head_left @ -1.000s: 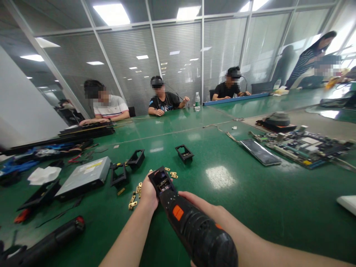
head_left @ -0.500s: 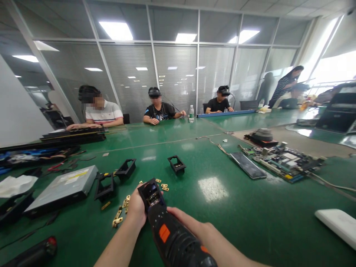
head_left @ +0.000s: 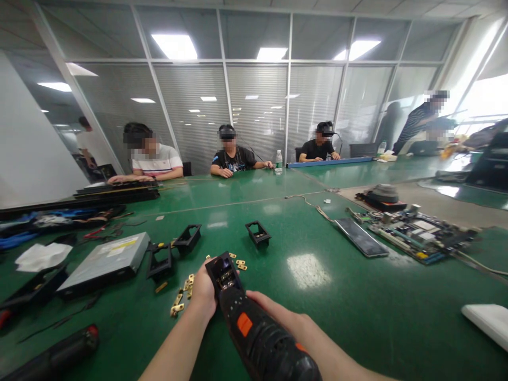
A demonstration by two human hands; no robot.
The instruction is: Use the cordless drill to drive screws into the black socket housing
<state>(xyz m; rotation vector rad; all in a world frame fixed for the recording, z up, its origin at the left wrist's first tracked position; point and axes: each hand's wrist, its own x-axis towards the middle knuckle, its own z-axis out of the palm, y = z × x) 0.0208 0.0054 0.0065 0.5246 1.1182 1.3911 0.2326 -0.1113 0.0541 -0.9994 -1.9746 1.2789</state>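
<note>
My left hand (head_left: 204,291) is closed around the left side of a black plastic housing (head_left: 223,271), whose open top shows metal parts inside. A black and orange power screwdriver (head_left: 260,333) points into the housing; its tip is hidden. My right hand (head_left: 281,312) grips the tool from the right, most of its fingers hidden beneath it. Brass pieces (head_left: 178,299) lie scattered left of my left hand, with a few more (head_left: 241,264) just beyond the housing. Similar black housings stand on the green table (head_left: 341,307): one (head_left: 258,234) ahead, others (head_left: 188,237) (head_left: 159,260) to the left.
A silver drive (head_left: 107,262), a black cylindrical tool (head_left: 51,354) and white tissue (head_left: 42,256) lie left. To the right are a phone (head_left: 361,237), a circuit board (head_left: 423,230) and a white object (head_left: 488,323). Several people are across the table.
The whole view has shifted, so things appear slightly farther right. Both hands keep their hold on the housing and the power screwdriver.
</note>
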